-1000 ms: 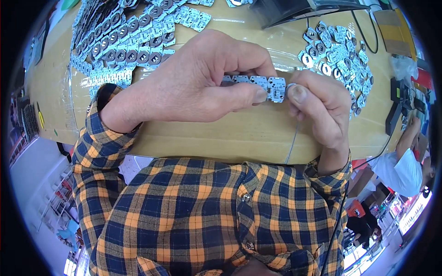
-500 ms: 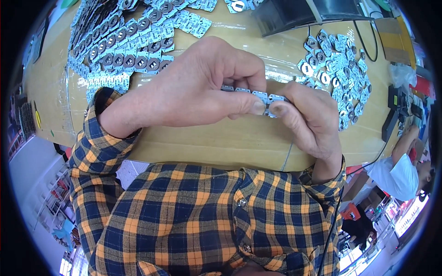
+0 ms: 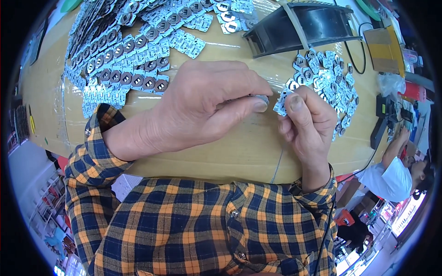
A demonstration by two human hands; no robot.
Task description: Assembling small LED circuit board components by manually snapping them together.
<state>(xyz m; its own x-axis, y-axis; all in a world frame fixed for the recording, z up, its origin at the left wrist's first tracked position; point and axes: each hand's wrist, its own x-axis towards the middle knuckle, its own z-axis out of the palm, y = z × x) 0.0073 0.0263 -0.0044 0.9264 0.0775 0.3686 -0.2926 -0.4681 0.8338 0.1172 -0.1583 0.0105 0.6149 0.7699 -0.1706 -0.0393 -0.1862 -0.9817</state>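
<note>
My left hand (image 3: 198, 108) is closed over a strip of small circuit boards (image 3: 263, 98). Only one end peeks out between thumb and forefinger; the palm hides the rest. Just to its right, my right hand (image 3: 309, 120) pinches a small pale circuit board (image 3: 281, 105) between thumb and fingers, its dotted face showing. A gap separates this board from the left hand's strip. Both hands are above the tan table (image 3: 221, 161). Beyond the right hand lies a heap of loose circuit boards (image 3: 338, 83), several with dark round parts.
Many joined board strips (image 3: 124, 69) are stacked at the far left. A black device with a curved housing (image 3: 299, 27) stands at the back right, near a black cable (image 3: 352, 57) and a cardboard box (image 3: 384, 48). A person in a white shirt (image 3: 389, 179) is at the right.
The board in my right hand has come apart from the strip. My hands have separated slightly, and the right fingers have tilted the single board upright. The whole view has shifted a little.
</note>
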